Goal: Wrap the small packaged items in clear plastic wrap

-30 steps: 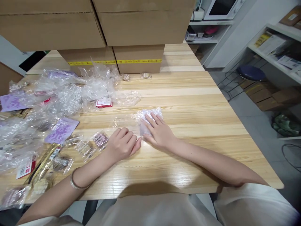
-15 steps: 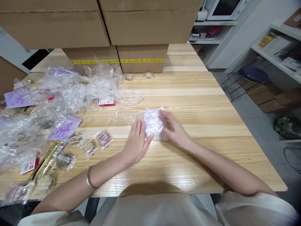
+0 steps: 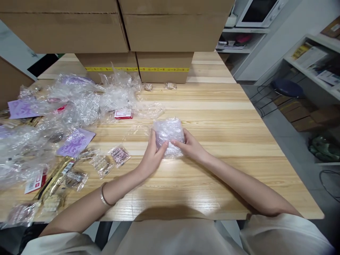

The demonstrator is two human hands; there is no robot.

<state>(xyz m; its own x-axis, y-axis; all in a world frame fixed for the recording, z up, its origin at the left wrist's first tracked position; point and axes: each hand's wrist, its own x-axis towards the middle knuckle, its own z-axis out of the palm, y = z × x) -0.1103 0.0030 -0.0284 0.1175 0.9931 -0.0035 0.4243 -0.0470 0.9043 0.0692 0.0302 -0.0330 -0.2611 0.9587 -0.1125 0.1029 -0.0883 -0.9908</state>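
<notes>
A square packet wrapped in clear bubble wrap, pale lilac showing through, is between my two hands over the middle of the table. My left hand grips its left side, with the thumb on the near part of the top. On the opposite side my right hand holds the right edge, its thumb also on top and close to the left thumb. A thin strip of clear plastic trails off to the left of the packet. Small sealed packets, one purple and one beige, lie left of my left hand.
Crumpled clear plastic heaps over the table's left side, among purple sheets, red-and-white cards and gold strips. Cardboard boxes stack along the back. Two small packets lie before them. A stool stands beyond the right edge.
My left hand has gone from lying flat by the packet to gripping its side. The right hand has closed on the right edge, and the packet looks slightly raised and tilted.
</notes>
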